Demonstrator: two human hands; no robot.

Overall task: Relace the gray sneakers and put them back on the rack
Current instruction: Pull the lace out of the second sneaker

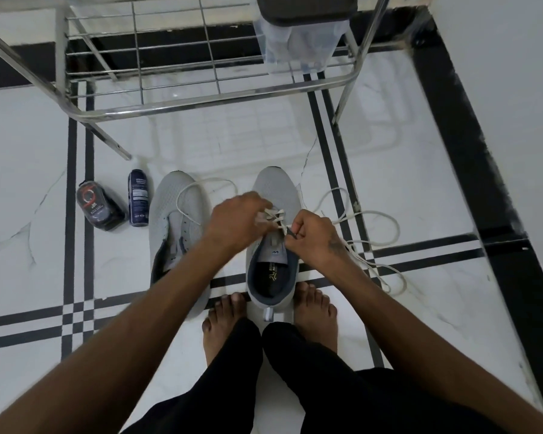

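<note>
At nine o'clock from the hands, a dark shoe-polish container (99, 208) and a dark blue spray can (138, 197) lie on the white tiled floor (25, 189), just beside each other. Next comes the left gray sneaker (173, 227), toe towards twelve o'clock, with a loose white lace (201, 183) looping over its toe. The left hand (237, 219) has its fingers curled, pinching the crossed lace at the eyelets of the right gray sneaker (271, 255), which stands between two bare feet (224, 321). The right hand (314, 236) pinches the dark lace tip; the long lace (386, 227) trails towards three o'clock. At twelve o'clock stands the metal rack (201, 89), holding a clear box (295, 42).
</note>
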